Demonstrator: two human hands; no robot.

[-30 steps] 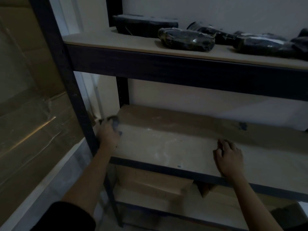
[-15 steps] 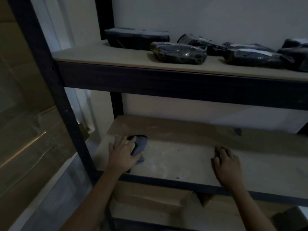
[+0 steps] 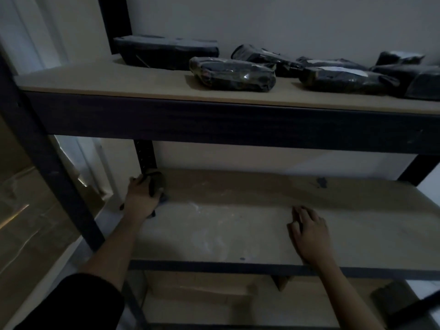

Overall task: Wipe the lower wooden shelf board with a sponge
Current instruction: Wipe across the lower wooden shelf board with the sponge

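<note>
The lower wooden shelf board (image 3: 238, 225) spans the middle of the view, dusty with pale smears near its front. My left hand (image 3: 140, 198) grips a dark sponge (image 3: 157, 184) and presses it on the board's far left corner, beside the rear upright post. My right hand (image 3: 309, 232) lies flat on the board near the front edge, fingers spread and holding nothing.
The upper shelf (image 3: 142, 84) carries several dark plastic-wrapped packages (image 3: 232, 73). A black front post (image 3: 47, 163) stands left of my left arm. Cardboard boxes (image 3: 197, 294) sit under the lower board. A plastic-covered panel (image 3: 28, 222) leans at far left.
My left hand has slid the sponge along the board's left end: out to the front part half a second ago, now back into the rear left corner. My right hand has stayed put.
</note>
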